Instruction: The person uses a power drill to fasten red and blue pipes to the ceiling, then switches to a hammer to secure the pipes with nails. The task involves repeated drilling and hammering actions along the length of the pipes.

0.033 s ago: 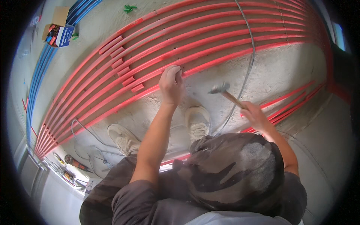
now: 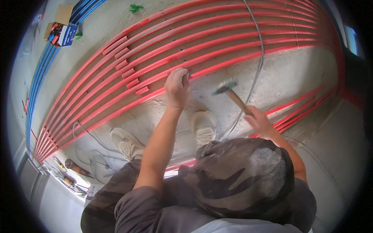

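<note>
Hammer [image 2: 237, 99] shifted slightly toward left hand [image 2: 177, 87]; right hand [image 2: 259, 122] wrapped on its handle, near side of red pipe run [image 2: 166, 60]. Left fingers curled together at run's near edge; can't tell if pinching anything. Likely hammering; a blow needs those fingers clear. Grey cable [image 2: 260, 35] crosses run; cardboard box [image 2: 68, 35] beyond its left part.

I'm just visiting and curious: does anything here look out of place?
The grey cable slants loosely across the red pipes, against their neat line, which looks odd. Green pieces also lie scattered on the floor, outside the open box.
</note>
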Motion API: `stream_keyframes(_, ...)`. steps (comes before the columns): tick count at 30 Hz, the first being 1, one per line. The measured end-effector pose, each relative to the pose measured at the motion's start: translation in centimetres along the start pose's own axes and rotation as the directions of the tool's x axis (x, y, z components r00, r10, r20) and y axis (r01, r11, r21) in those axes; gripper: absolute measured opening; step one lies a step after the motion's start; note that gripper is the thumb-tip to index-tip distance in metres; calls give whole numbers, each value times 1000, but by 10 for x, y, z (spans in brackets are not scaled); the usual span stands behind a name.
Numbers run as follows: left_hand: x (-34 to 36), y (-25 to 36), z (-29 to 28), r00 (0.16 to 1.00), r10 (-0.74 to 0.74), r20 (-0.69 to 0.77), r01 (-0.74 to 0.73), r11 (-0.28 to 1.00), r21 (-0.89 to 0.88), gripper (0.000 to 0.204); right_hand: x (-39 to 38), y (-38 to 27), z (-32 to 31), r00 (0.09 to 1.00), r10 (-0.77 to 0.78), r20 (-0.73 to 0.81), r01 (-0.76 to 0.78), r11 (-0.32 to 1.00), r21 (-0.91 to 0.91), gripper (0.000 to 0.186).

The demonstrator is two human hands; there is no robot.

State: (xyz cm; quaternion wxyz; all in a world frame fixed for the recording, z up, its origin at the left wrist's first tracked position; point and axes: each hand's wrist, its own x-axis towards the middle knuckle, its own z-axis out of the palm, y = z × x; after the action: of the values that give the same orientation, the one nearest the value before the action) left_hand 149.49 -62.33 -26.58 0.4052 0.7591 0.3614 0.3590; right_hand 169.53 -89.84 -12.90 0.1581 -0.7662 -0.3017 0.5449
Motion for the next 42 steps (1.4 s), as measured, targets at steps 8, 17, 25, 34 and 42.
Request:
stream_keyframes(8, 4, 1, 7, 1000, -22, 1, 22, 994, 103, 12, 29, -49, 64, 957, -105, -270, 165, 964, 209, 40)
stream_keyframes(17, 8, 13, 10, 987, -149, 55, 128, 950, 286, 13, 34, -54, 69, 974, -60, -217, 135, 927, 350, 35)
stream_keyframes(25, 9, 14, 16, 989, -146, 38, 131, 957, 261, 10, 43, -48, 76, 911, -229, -343, 254, 967, 28, 34)
stream_keyframes(34, 2, 7, 8, 993, -118, 3, 117, 985, 127, 23, 38, -61, 71, 880, -305, -365, 332, 943, 11, 34)
stream_keyframes(42, 0, 5, 4, 981, -191, -39, 192, 981, 11, 48, 72, -38, 92, 963, -130, -234, 117, 991, -68, 23)
